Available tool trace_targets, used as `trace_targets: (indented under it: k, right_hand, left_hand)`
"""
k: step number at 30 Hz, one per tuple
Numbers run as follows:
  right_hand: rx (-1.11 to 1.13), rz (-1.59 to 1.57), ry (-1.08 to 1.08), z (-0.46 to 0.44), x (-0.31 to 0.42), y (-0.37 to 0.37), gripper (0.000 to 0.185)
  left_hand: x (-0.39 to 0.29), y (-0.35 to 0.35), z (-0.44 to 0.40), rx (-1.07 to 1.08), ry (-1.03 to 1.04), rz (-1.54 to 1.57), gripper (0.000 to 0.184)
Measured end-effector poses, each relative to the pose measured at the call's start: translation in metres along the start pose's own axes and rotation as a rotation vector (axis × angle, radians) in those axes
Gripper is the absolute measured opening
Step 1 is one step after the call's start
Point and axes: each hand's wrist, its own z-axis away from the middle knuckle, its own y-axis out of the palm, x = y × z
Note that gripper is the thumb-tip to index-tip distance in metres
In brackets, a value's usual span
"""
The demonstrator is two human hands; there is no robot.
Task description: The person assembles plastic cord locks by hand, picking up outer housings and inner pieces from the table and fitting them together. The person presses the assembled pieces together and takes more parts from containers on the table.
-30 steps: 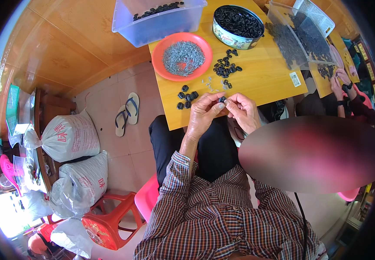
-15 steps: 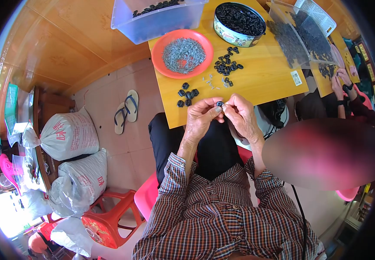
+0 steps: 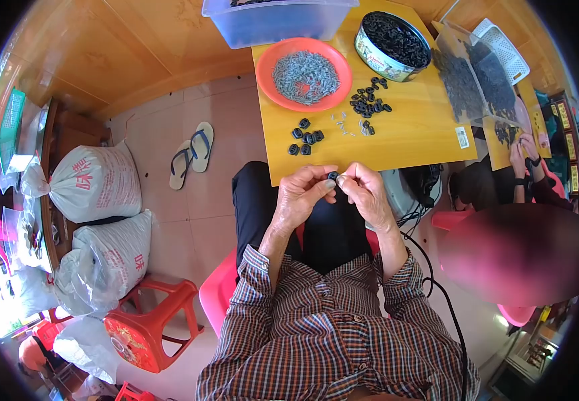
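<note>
My left hand (image 3: pixel 301 194) pinches a small black plastic cord lock (image 3: pixel 333 176) between thumb and forefinger, just off the table's front edge. Close against it, the fingertips of my right hand (image 3: pixel 365 194) are pressed together; whatever they hold is too small or hidden to make out. On the yellow table (image 3: pixel 423 137) ahead lie a small group of black cord locks (image 3: pixel 307 138), a few loose grey pins or springs (image 3: pixel 344 125) and a larger heap of black pieces (image 3: pixel 370 103). An orange bowl (image 3: pixel 269 87) contains many more of the small grey parts.
A round tin (image 3: pixel 388 67) full of black pieces stands at the back, beside a translucent bin (image 3: pixel 276 25). Clear containers (image 3: pixel 460 83) hold dark parts at right, near another person's hands (image 3: pixel 522 148). Left are flip-flops (image 3: pixel 191 157), white sacks (image 3: pixel 95 184) and a red stool (image 3: pixel 146 327).
My view has shifted, so the table and its contents sit further right and higher. My right fingertips have drawn slightly off the cord lock, while my left hand still holds it.
</note>
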Motion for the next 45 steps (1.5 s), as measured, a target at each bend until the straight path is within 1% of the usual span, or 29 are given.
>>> trace_targets:
  k: [5,9,12,14,15,16,17,18,19,20,21,22,23,24,25,26,27,28,29,32,33,34,37,40,42,43,44,45]
  right_hand:
    - [-0.028,-0.027,0.025,0.001,0.004,0.008,0.018]
    - [-0.04,0.055,0.047,0.001,-0.002,0.01,0.016]
    - [-0.039,0.055,0.069,-0.006,0.001,0.012,0.015]
    - [-0.085,0.057,0.093,-0.011,0.0,0.015,0.016]
    - [-0.124,0.057,0.117,-0.014,0.0,0.017,0.018]
    - [-0.127,0.058,0.116,-0.016,0.002,0.019,0.018]
    - [-0.137,0.141,0.141,-0.018,0.004,0.021,0.018]
    - [-0.149,0.224,0.165,-0.02,0.006,0.021,0.019]
    - [-0.156,0.222,0.166,-0.023,0.002,0.021,0.019]
    - [-0.155,0.359,0.044,-0.025,-0.005,0.02,0.018]
    - [-0.154,0.495,-0.078,-0.027,-0.011,0.019,0.018]
    - [-0.163,0.495,-0.075,-0.029,-0.015,0.021,0.018]
    - [-0.195,0.571,-0.145,-0.032,-0.017,0.024,0.017]
    - [-0.223,0.647,-0.214,-0.034,-0.018,0.027,0.017]
    - [-0.218,0.662,-0.191,-0.037,-0.018,0.028,0.017]
    - [-0.217,0.66,-0.184,-0.039,-0.018,0.03,0.017]
    - [-0.224,0.675,-0.191,-0.041,-0.018,0.031,0.017]
    - [-0.23,0.689,-0.2,-0.043,-0.017,0.032,0.017]
    - [-0.247,0.686,-0.19,-0.045,-0.015,0.035,0.018]
    - [-0.298,0.731,-0.171,-0.047,-0.013,0.038,0.017]
    - [-0.312,0.712,-0.122,-0.047,-0.014,0.039,0.017]
    - [-0.309,0.71,-0.121,-0.047,-0.014,0.04,0.017]
    - [-0.327,0.679,-0.158,-0.045,-0.014,0.038,0.016]
    - [-0.332,0.58,-0.204,-0.043,-0.015,0.038,0.014]
    - [-0.407,0.54,-0.267,-0.041,-0.013,0.034,0.011]
    - [-0.419,0.542,-0.27,-0.042,-0.013,0.028,0.011]
    - [-0.498,0.582,-0.297,-0.041,-0.014,0.021,0.01]
    - [-0.576,0.622,-0.326,-0.041,-0.016,0.013,0.009]
  left_hand:
    - [0.003,-0.003,0.001,-0.003,-0.016,0.131,0.026]
    - [0.002,-0.006,0.0,0.002,-0.017,0.072,0.026]
    - [0.002,-0.005,-0.003,-0.021,0.007,0.063,0.026]
    - [-0.001,-0.003,-0.002,-0.141,0.021,-0.004,0.024]
    - [-0.004,-0.003,-0.002,-0.138,0.023,-0.002,0.024]
    - [-0.008,-0.005,-0.001,-0.171,0.075,-0.162,0.021]
    - [-0.015,-0.006,0.001,-0.204,0.127,-0.323,0.019]
    - [-0.031,-0.003,0.004,-0.199,0.127,-0.324,0.019]
    - [-0.048,0.0,0.01,-0.221,0.191,-0.39,0.016]
    - [-0.066,0.005,0.016,-0.24,0.253,-0.456,0.014]
    - [-0.084,0.007,0.022,-0.236,0.379,-0.596,0.01]
    - [-0.1,0.012,0.026,-0.259,0.549,-0.679,0.01]
    - [-0.118,0.017,0.028,-0.283,0.719,-0.759,0.011]
    - [-0.142,0.02,0.028,-0.26,0.929,-0.878,0.016]
    - [-0.153,0.027,0.03,-0.302,0.991,-0.813,0.012]
    - [-0.164,0.033,0.032,-0.265,1.059,-0.717,0.006]
    - [-0.18,0.038,0.035,-0.212,1.073,-0.706,0.007]
    - [-0.195,0.036,0.034,-0.081,1.132,-0.708,0.01]
    - [-0.198,0.055,0.035,-0.23,1.166,-0.618,0.01]
    - [-0.21,0.054,0.026,-0.233,1.089,-0.616,0.011]
    - [-0.214,0.054,0.024,-0.235,1.057,-0.613,0.012]
    - [-0.219,0.054,0.023,-0.235,1.026,-0.608,0.014]
    - [-0.23,0.058,0.018,-0.216,0.938,-0.573,0.018]
    - [-0.244,0.064,0.012,-0.179,0.865,-0.541,0.024]
    - [-0.252,0.076,0.091,-0.159,0.826,-0.526,0.027]
    - [-0.256,0.077,0.083,-0.146,0.801,-0.514,0.029]
    - [-0.258,0.071,0.087,-0.137,0.8,-0.51,0.029]
    - [-0.261,0.056,0.092,-0.051,0.797,-0.522,0.03]
